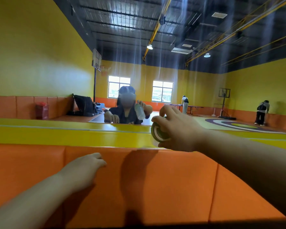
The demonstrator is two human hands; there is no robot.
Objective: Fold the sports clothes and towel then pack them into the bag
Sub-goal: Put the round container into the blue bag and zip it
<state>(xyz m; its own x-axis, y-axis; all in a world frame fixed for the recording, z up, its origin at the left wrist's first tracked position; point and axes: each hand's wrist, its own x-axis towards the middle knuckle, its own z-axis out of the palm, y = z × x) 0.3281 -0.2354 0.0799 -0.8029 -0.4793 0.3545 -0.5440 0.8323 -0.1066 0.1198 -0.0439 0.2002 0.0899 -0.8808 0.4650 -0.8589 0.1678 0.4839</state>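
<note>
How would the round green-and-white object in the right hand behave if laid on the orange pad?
Probably light: the right hand grips the round green-and-white object alone, out in the air. Its visible end looks circular, so it may roll on the orange pad if laid sideways. Its material is too blurred to tell.

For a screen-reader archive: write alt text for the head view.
The right hand grips a round green-and-white object above an orange pad; the left hand hangs loosely curled over the pad. Beyond, a person holds a clear bottle in a yellow-walled gym.
</note>
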